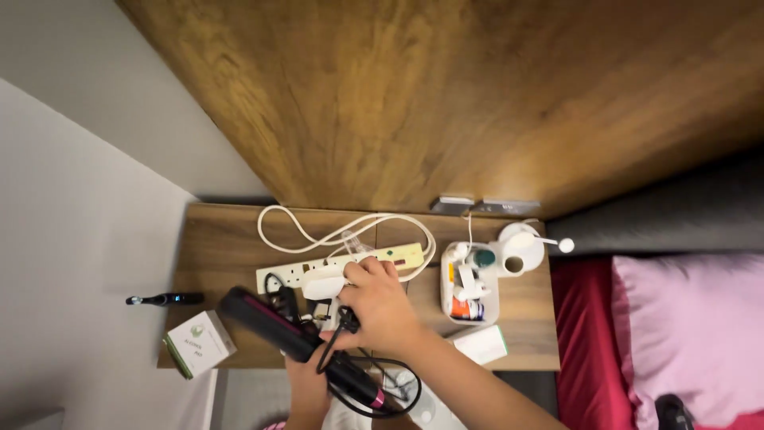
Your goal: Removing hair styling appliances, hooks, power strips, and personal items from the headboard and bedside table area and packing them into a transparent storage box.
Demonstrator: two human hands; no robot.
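While the left hand [309, 390] was clamped around the handle of a black hair straightener [298, 341], steadying it over the wooden surface [223, 239], the right hand [378, 306] was closed on its black cord [344, 322] beside a white power strip [338, 267], seemingly to keep the cable from tangling. A white tray [469, 312] of small bottles stood to the right; the lower loops of cord, below the surface edge, were hard to make out.
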